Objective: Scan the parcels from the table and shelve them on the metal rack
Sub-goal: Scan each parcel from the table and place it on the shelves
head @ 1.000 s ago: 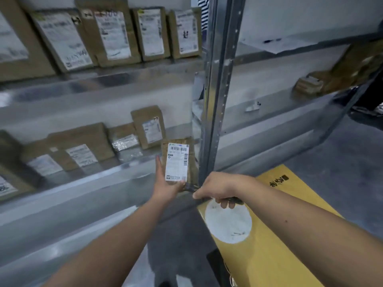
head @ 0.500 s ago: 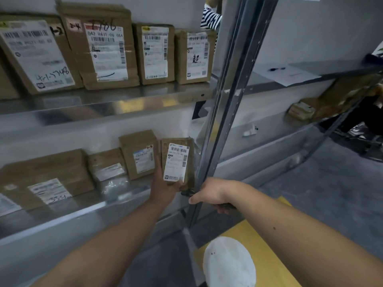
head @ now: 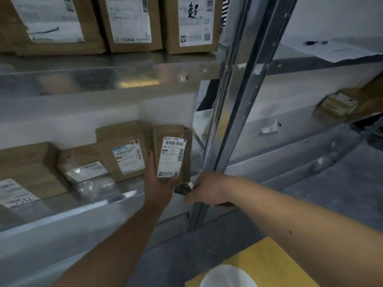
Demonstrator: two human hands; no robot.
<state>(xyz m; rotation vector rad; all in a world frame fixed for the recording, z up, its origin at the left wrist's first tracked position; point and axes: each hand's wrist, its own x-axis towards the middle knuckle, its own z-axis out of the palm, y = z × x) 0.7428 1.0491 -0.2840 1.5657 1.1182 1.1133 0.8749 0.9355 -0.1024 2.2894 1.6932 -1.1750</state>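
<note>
My left hand (head: 158, 183) grips a small brown parcel (head: 176, 135) with a white barcode label, holding it upright at the right end of the lower shelf of the metal rack (head: 103, 79). The parcel stands beside another labelled brown parcel (head: 124, 154) marked 1-3. My right hand (head: 207, 189) is closed around a dark scanner (head: 183, 190), just below and right of the held parcel, in front of the rack's upright post (head: 228, 121).
More labelled brown parcels stand on the upper shelf (head: 132, 23) and lie along the lower shelf (head: 29, 162). A second rack bay to the right holds a small box (head: 337, 104) and papers (head: 331, 48). A yellow surface (head: 269, 264) lies bottom right.
The view has moved closer to the rack and tilted up. My left hand has brought the parcel up against the row on the lower shelf; my right hand stays by the post with the scanner.
</note>
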